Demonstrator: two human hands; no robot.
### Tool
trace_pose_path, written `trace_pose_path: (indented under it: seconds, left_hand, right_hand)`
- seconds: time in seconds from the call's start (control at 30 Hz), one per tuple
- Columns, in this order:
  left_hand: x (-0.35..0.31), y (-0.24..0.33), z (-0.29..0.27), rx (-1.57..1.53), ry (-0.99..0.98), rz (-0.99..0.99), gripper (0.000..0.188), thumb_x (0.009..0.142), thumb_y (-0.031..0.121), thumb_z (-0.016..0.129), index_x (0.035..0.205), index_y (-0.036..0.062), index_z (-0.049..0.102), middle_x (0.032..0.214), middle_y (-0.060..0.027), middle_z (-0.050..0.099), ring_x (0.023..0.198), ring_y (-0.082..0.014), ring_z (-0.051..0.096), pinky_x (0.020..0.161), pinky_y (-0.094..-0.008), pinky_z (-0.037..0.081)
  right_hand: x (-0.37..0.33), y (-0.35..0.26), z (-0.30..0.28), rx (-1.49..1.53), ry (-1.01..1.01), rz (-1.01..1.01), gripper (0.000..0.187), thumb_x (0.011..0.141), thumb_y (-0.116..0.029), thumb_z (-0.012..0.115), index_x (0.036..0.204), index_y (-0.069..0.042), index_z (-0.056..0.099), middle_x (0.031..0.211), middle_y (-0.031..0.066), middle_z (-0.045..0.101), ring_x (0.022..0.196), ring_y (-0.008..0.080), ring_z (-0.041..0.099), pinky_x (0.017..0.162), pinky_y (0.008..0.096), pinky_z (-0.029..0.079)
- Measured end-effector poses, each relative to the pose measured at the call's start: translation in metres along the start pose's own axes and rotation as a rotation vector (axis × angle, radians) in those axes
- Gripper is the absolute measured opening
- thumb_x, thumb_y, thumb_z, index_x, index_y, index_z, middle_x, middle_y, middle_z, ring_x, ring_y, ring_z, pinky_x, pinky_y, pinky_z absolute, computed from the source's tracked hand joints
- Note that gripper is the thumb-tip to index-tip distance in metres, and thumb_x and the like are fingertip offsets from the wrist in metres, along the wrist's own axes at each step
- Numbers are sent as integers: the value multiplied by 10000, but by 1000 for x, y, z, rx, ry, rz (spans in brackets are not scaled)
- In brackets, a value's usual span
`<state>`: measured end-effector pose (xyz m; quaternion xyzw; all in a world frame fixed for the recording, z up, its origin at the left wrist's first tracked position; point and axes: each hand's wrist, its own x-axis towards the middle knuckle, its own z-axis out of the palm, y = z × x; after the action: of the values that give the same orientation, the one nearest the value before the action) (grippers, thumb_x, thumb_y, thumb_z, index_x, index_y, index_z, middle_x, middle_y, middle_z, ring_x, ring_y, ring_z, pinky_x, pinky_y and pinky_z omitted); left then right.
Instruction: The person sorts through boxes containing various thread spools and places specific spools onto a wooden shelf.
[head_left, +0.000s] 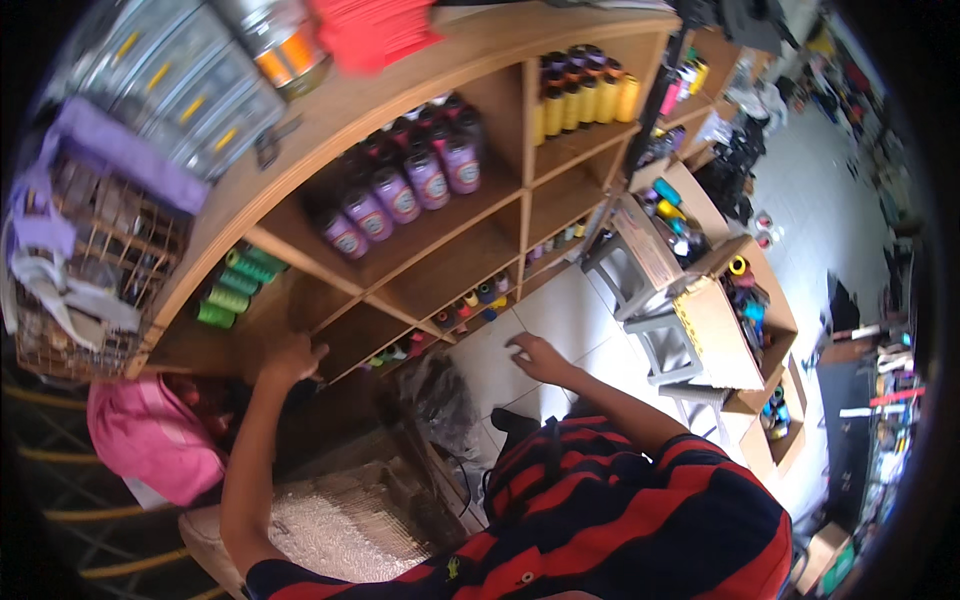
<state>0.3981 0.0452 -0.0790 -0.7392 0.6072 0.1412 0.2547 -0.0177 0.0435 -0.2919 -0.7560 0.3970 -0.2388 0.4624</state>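
My left hand [289, 358] reaches to the lower left compartment of a wooden shelf [440, 85]. Its thumb stands out, but the fingers blur into the shadow, so whether they hold anything is hidden. Green thread spools [229, 288] lie stacked beside it in that compartment. Over the tiled floor, apart from the shelf, hangs my right hand [538, 359], its fingers loosely bent and apart with nothing in them. Purple-labelled thread cones [398, 195] stand in rows in the compartment above, and yellow thread cones [588, 100] fill one farther right.
Cardboard boxes of spools [722, 320] rest on grey stools [655, 345] at my right. A wire basket [110, 230] and clear drawers [185, 85] sit on the shelf top. A pink cloth bundle [150, 435] and a foil-like padded surface [335, 525] are close on my left.
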Motion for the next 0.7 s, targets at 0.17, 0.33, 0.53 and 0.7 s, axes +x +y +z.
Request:
trace_pose_path:
  seconds: [0.17,0.33,0.53,0.7]
  left_hand:
    - [-7,100,-27,37,-204,335,649,908,516,476,1284,-11,510,1264,-253,531,1197,-374,493,1002,-448,392]
    - [10,242,-31,-291,-359,669,460,899,278,599,1248,-14,533,1149,-182,632,1049,-267,618,852,-357,482]
    - [6,452,-33,-323,-339,954,342,836,79,631,1158,-22,576,838,-130,662,755,-219,637,683,-334,485]
    - [33,598,-8,-246,-146,1262,287,840,70,617,1124,104,626,758,-112,607,646,-184,555,636,-300,468]
  right_hand:
    - [-117,68,-76,-148,145,242,232,814,-122,622,1020,-16,598,943,178,634,850,333,627,759,405,517]
    - [-213,108,-130,-117,292,455,253,838,-177,603,1042,-27,590,990,166,631,970,332,594,858,429,473]
    - [-313,141,-189,-82,472,567,264,846,-188,613,1068,-48,589,1001,166,621,966,333,593,851,426,476]
    - [-385,153,-225,-55,769,650,263,869,-166,618,1092,-27,597,1026,160,651,843,269,660,757,355,528]
